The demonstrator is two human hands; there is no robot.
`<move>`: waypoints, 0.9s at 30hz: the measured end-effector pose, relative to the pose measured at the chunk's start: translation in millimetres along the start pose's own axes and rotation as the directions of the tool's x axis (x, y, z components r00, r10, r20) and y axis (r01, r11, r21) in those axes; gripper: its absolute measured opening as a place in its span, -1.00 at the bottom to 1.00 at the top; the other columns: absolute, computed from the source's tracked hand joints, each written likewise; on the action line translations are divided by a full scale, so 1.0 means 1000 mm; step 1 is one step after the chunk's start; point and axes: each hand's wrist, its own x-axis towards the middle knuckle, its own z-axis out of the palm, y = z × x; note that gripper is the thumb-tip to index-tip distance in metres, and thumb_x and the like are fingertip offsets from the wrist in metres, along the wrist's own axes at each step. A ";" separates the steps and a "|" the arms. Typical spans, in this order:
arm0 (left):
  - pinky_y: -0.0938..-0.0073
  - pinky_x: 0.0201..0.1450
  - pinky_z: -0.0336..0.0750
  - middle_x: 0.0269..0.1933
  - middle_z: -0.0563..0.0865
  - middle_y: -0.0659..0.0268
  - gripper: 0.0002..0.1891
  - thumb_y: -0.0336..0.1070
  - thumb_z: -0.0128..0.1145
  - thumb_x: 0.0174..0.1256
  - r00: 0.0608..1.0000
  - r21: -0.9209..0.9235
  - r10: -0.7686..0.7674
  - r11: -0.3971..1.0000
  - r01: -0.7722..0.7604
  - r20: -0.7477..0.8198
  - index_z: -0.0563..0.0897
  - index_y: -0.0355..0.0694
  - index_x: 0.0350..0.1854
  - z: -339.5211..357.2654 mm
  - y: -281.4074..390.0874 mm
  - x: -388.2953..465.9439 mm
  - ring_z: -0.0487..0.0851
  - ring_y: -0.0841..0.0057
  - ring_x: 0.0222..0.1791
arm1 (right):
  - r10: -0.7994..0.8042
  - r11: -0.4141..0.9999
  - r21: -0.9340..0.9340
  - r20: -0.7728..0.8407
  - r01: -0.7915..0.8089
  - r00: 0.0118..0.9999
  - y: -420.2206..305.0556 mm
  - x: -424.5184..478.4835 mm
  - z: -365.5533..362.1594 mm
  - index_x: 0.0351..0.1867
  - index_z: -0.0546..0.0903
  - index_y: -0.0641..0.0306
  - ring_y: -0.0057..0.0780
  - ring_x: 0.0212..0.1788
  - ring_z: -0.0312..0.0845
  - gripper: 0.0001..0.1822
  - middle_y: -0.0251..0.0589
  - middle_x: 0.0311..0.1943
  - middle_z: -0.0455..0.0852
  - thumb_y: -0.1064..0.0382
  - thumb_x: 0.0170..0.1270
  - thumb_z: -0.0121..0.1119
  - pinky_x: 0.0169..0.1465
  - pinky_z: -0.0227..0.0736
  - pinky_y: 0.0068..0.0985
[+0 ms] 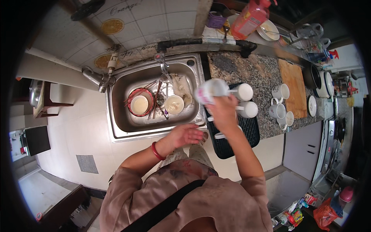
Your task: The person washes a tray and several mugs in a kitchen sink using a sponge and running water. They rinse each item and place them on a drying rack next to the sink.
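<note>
My right hand (223, 113) grips a white mug (209, 90) with a pink print, blurred and held above the sink's right rim. Below that arm is a black slatted drying mat (251, 136) with several upturned white mugs (245, 92) on it. Some of those are partly hidden by my hand and forearm. My left hand (188, 134), a red bangle at its wrist, hovers by the sink's front rim with loose fingers and nothing in them. Inside the steel sink (121, 121) lie a white bowl (139, 105) in a red bowl (149, 94), another white bowl (174, 104), and several chopsticks (156, 98).
A tap (162, 63) reaches over the sink. Several mugs (280, 91) stand on the granite counter (266, 72), beside a wooden cutting board (293, 87) and a small white dish (312, 106). On the ledge behind stands a red pump bottle (250, 21).
</note>
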 end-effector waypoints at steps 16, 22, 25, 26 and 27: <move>0.35 0.22 0.34 0.18 0.40 0.03 -0.09 -0.28 0.48 -0.17 0.221 0.944 0.921 -0.331 0.014 0.320 0.23 -0.23 0.31 -0.099 0.146 -0.009 0.43 0.21 0.17 | 0.569 0.143 0.567 0.624 -0.812 0.536 -0.014 0.113 0.250 -0.12 0.59 0.42 -0.23 -0.25 0.59 -0.69 0.02 -0.27 0.66 0.21 0.31 -0.01 -0.12 0.46 -0.25; 0.40 0.06 0.45 0.03 0.53 0.14 -0.30 -0.29 0.34 0.03 0.369 0.762 0.926 0.186 -0.621 0.075 0.33 -0.21 0.26 -0.102 0.179 0.026 0.54 0.32 -0.02 | 0.650 -0.461 0.734 0.662 -0.499 0.373 -0.039 0.107 0.254 -0.27 0.59 0.37 -0.35 -0.41 0.59 -0.74 -0.12 -0.35 0.66 0.19 0.33 0.00 -0.41 0.43 -0.39; 0.43 -0.12 0.54 -0.21 0.66 0.28 -0.67 -0.29 0.16 0.22 0.627 0.287 0.774 0.623 -0.728 -0.090 0.52 -0.15 0.04 -0.105 0.183 0.045 0.63 0.38 -0.22 | 0.775 -0.323 0.876 0.462 -0.359 0.430 -0.059 0.093 0.255 -0.32 0.54 0.38 -0.25 -0.48 0.56 -0.62 -0.10 -0.47 0.63 0.02 0.32 0.01 -0.36 0.42 -0.30; 0.40 -0.11 0.54 -0.21 0.67 0.28 -0.71 -0.25 0.16 0.22 0.753 0.097 0.655 0.755 -0.649 -0.063 0.55 -0.13 -0.02 -0.108 0.190 0.046 0.64 0.37 -0.22 | 0.824 0.174 0.762 0.234 -0.624 0.515 -0.063 0.087 0.255 -0.27 0.53 0.38 -0.14 -0.43 0.57 -0.63 -0.03 -0.44 0.64 0.02 0.32 0.00 -0.30 0.43 -0.24; 0.36 -0.11 0.55 -0.21 0.68 0.27 -0.75 -0.21 0.17 0.22 0.862 -0.091 0.502 0.857 -0.507 -0.072 0.57 -0.11 -0.08 -0.110 0.195 0.047 0.64 0.36 -0.22 | 0.677 0.608 0.414 0.176 -0.678 0.714 -0.066 0.080 0.253 -0.22 0.51 0.37 -0.03 -0.38 0.58 -0.62 0.04 -0.42 0.65 0.02 0.33 -0.01 -0.24 0.44 -0.18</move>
